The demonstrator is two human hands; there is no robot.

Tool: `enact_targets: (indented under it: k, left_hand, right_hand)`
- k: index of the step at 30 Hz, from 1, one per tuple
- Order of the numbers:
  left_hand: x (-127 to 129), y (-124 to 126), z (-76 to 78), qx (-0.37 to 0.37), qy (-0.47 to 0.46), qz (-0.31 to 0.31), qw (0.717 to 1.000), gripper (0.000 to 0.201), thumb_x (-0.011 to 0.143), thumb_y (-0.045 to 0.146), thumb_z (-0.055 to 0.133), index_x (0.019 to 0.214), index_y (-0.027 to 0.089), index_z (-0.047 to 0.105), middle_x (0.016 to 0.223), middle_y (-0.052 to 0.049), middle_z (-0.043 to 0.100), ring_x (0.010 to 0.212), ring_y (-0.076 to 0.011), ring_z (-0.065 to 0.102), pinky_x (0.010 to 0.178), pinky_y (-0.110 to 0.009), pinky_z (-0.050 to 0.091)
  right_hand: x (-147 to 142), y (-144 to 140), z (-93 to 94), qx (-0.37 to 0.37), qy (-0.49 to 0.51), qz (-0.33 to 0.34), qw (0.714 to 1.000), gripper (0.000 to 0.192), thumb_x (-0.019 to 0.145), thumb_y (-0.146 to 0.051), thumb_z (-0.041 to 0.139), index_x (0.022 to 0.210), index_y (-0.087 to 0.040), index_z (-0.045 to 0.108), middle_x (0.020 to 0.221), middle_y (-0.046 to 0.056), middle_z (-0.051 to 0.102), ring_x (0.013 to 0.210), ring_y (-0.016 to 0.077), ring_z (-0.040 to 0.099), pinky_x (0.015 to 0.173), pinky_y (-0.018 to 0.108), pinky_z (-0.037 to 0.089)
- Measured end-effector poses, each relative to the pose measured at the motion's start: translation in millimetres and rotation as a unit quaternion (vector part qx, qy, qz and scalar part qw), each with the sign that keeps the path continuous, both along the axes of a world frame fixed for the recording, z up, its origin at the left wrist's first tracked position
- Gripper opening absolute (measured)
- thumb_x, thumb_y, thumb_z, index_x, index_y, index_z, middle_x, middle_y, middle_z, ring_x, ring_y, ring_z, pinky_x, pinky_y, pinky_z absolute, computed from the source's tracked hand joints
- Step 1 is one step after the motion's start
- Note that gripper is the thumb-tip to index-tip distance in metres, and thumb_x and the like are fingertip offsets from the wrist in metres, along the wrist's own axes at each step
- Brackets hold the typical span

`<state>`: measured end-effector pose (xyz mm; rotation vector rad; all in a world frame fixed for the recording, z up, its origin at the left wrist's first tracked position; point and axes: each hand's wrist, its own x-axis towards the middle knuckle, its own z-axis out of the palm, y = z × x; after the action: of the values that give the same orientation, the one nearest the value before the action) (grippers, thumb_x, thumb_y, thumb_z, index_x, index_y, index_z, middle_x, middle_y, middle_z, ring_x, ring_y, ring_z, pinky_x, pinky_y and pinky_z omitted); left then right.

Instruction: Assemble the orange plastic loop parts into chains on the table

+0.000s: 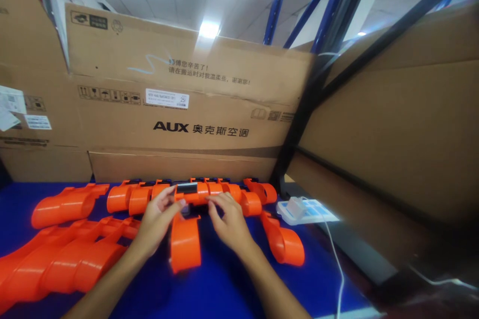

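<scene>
My left hand (159, 222) is closed, with thumb and fingers on the upper end of an orange curled plastic band (186, 245). A small black rectangular piece (187, 188) shows at that end, just above the thumb. The band's rounded loop hangs below, over the blue table surface. Close by on the right, the thumb and forefinger of my right hand (230, 222) come together in a pinch. Whatever lies between those fingertips is too small to make out. Behind both hands stands a row of similar orange bands (140, 199) with dark parts on top.
More orange bands (62, 264) overlap at the left, and another curled one (286, 244) lies at the right. A white power strip (309, 210) with a plug and cable sits near a black upright post (299, 129). Cardboard panels (209, 79) wall off the back.
</scene>
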<state>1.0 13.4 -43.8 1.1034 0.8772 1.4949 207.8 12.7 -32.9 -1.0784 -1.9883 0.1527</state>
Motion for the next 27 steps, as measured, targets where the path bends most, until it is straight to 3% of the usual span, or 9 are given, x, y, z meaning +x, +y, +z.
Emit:
enact_targets:
  k: [3,8,14,17,22,27]
  left_hand:
    - [-3.9,1.7,3.5,-0.012,-0.039,0.016,0.999,0.062,0.07,0.033,0.082,0.127,0.018,0.061,0.099,-0.008,0.075,0.088,-0.0237,0.071,0.085,-0.036,0.052]
    - [-5.0,1.0,4.5,-0.017,-0.047,0.026,0.998,0.062,0.07,0.034,0.082,0.126,0.018,0.061,0.102,-0.008,0.075,0.088,-0.0228,0.072,0.091,-0.039,0.05]
    - [-5.2,1.2,3.3,-0.012,-0.032,0.026,0.999,0.064,0.068,0.035,0.083,0.125,0.017,0.061,0.103,-0.01,0.075,0.088,-0.0244,0.072,0.082,-0.036,0.053]
    - [-5.5,-0.6,5.6,-0.013,-0.023,0.016,1.0,0.062,0.07,0.034,0.081,0.126,0.018,0.059,0.105,-0.009,0.074,0.083,-0.0226,0.071,0.072,-0.032,0.054]
    - [-4.2,-3.8,7.5,-0.015,-0.019,-0.02,1.0,0.058,0.071,0.028,0.076,0.126,0.018,0.057,0.103,-0.008,0.072,0.065,-0.0171,0.067,0.061,-0.029,0.053]
    - [-1.4,-5.7,4.9,0.013,0.001,-0.033,0.999,0.054,0.074,0.022,0.071,0.125,0.019,0.054,0.087,-0.001,0.069,0.056,-0.0137,0.062,0.056,-0.027,0.051]
  right_hand:
    - [-0.7,3.6,-9.8,-0.053,-0.169,-0.026,0.984,0.021,0.093,-0.021,0.053,0.099,-0.021,0.073,0.095,0.009,0.067,0.093,0.024,0.058,0.085,0.036,0.045]
    - [-2.2,1.9,-19.0,-0.084,-0.304,-0.037,0.948,0.026,0.092,-0.024,0.052,0.11,-0.02,0.071,0.096,0.011,0.063,0.095,0.0254,0.055,0.083,0.035,0.041]
    - [2.5,-0.4,-11.4,-0.098,-0.308,0.001,0.946,0.018,0.092,-0.024,0.054,0.092,-0.02,0.072,0.091,0.009,0.062,0.091,0.0228,0.054,0.08,0.032,0.039]
    - [2.6,-0.4,-9.7,-0.106,-0.279,-0.016,0.954,0.016,0.09,-0.025,0.056,0.099,-0.02,0.069,0.095,0.009,0.064,0.094,0.0236,0.055,0.081,0.033,0.04]
    - [0.4,-4.2,-15.2,-0.122,-0.295,-0.038,0.947,0.035,0.088,-0.03,0.061,0.121,-0.018,0.062,0.108,0.013,0.064,0.104,0.029,0.054,0.09,0.039,0.04]
    - [1.5,-5.4,-16.3,-0.142,-0.283,-0.017,0.949,0.032,0.087,-0.027,0.061,0.117,-0.018,0.06,0.109,0.012,0.062,0.104,0.0276,0.052,0.092,0.039,0.039]
